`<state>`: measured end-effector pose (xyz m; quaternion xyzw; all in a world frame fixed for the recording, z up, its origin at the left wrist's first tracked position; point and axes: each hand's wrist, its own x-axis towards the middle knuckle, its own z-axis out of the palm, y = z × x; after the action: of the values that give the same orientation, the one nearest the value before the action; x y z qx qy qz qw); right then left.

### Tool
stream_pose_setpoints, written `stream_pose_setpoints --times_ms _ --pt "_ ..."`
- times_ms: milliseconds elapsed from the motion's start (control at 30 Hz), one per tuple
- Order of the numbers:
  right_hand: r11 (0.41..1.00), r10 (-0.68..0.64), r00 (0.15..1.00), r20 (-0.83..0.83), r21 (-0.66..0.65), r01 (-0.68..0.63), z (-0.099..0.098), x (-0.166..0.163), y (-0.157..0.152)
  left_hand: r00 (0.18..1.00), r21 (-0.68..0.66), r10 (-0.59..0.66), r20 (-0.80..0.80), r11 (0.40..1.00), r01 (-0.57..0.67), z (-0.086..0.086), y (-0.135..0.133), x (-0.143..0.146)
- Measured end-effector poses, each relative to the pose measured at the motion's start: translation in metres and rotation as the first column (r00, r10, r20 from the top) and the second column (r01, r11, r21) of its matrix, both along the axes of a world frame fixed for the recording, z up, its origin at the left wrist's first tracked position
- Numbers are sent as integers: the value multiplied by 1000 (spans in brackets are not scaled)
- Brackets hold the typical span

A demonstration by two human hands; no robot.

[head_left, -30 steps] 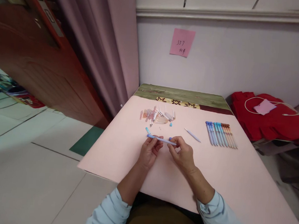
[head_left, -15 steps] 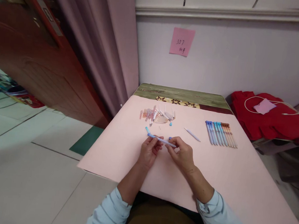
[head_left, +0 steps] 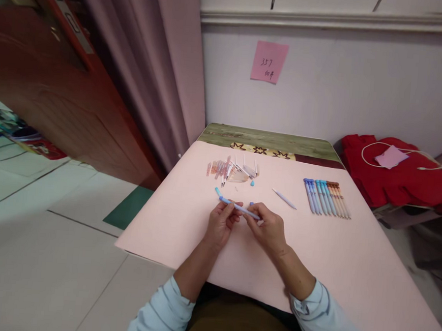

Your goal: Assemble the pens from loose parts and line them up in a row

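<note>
A pale-blue pen (head_left: 241,208) with a darker blue upper end lies slantwise between my two hands above the table. My left hand (head_left: 220,225) is closed around its blue-end half, thumb on top. Farther down the barrel, my right hand (head_left: 271,229) pinches the other end between thumb and fingers. Just beyond the pen's blue end is a bright light-blue piece (head_left: 218,191). A small dark-blue piece (head_left: 251,204) shows behind my right fingers, and a light-blue one (head_left: 252,184) lies farther back. Right of them rests a loose pale pen barrel (head_left: 284,198).
Thin white refills (head_left: 238,169) and short brownish pieces (head_left: 221,168) are heaped at the back left of the pink-covered table (head_left: 350,277). Several finished-looking pens (head_left: 325,198) line up on the right. Red cloth (head_left: 399,182) with a white cord lies beyond the right edge.
My right fingers have shifted slightly left along the pen. The pen has tilted a little, and both hands still hold it.
</note>
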<state>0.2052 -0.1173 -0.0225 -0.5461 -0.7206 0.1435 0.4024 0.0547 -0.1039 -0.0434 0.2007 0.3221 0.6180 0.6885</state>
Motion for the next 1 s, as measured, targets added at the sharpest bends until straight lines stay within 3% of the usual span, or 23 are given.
stream_pose_setpoints --times_ms 200,567,767,1000 --pt "998 -10 1000 -10 59 11 -2 -1 -2 998 48 -30 -48 998 32 -7 0 0" --pt "997 15 999 42 -80 -12 -7 1 1 995 48 -31 -91 998 35 -4 -1 0" --pt "999 18 1000 -8 -41 -18 -3 -2 0 995 29 -19 -101 999 22 -4 0 2" --pt "999 18 999 45 -28 -16 -6 2 1 991 59 -45 -128 997 53 -6 1 0"
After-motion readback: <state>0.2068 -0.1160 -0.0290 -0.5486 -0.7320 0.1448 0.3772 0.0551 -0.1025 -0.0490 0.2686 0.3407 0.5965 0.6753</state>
